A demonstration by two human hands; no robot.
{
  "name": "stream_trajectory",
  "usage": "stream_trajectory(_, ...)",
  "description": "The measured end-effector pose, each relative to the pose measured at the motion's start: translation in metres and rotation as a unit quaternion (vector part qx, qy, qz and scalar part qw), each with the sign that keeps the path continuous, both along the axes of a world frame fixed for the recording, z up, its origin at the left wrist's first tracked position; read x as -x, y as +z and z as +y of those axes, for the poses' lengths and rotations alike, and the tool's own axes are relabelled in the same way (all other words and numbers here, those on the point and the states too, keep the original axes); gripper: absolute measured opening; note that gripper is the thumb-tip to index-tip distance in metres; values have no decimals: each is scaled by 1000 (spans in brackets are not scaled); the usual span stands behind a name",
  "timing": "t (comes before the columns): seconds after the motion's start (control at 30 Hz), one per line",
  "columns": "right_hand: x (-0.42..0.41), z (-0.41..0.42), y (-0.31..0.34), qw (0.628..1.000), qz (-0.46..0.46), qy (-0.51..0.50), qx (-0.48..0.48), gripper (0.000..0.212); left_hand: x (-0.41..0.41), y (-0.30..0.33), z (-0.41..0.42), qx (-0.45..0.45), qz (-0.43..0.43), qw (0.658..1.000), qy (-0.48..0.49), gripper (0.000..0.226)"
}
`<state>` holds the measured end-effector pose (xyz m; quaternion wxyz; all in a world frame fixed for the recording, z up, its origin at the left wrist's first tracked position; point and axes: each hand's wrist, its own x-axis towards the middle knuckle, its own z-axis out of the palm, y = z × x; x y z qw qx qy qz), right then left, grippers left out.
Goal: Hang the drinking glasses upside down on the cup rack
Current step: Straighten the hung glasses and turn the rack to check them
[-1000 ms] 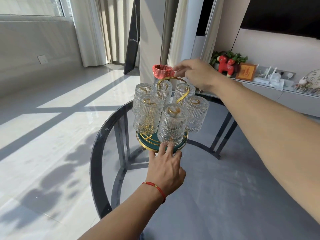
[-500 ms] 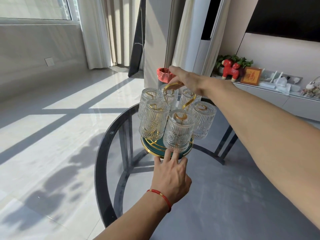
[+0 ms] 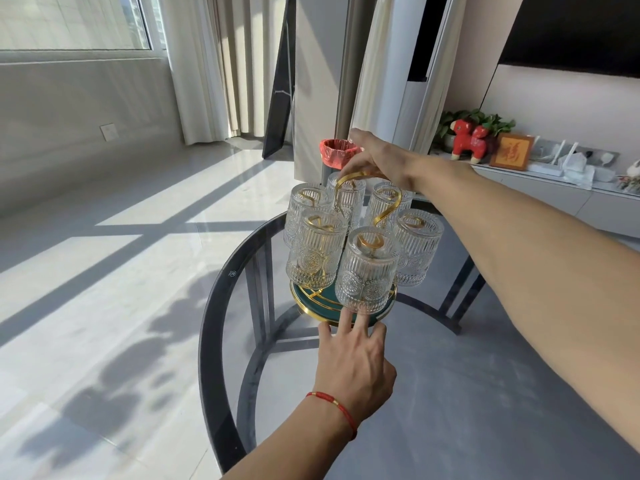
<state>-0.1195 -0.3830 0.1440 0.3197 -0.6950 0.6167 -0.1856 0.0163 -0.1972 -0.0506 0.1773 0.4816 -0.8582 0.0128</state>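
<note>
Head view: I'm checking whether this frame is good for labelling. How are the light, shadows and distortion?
Head view: hard sunlight from the window lays bright bands and leafy shadows on the floor; the glasses on the rack stay sharp, with highlights on their ribs; wide-angle bending shows in the leaning curtains and the stretched right forearm.

A round glass table (image 3: 211, 327) with a dark rim stands on the sunlit floor. Beyond the table sits a bin with a red liner (image 3: 334, 154). To the table's far right, a low shelf (image 3: 554, 188) carries a red toy animal (image 3: 467, 138), a framed picture (image 3: 512, 151) and a leafy plant (image 3: 491, 121). Pale curtains (image 3: 197, 67) hang behind the table.
</note>
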Motion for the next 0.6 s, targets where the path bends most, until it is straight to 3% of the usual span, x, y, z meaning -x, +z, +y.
stream_trajectory(0.43,-5,5,3,999,40,-7,-5,84,1,1,0,3,1,1000,0,30)
stream_trajectory(0.6,-5,8,5,999,27,-13,41,83,-2,2,-1,-16,-1,1000,-6,34)
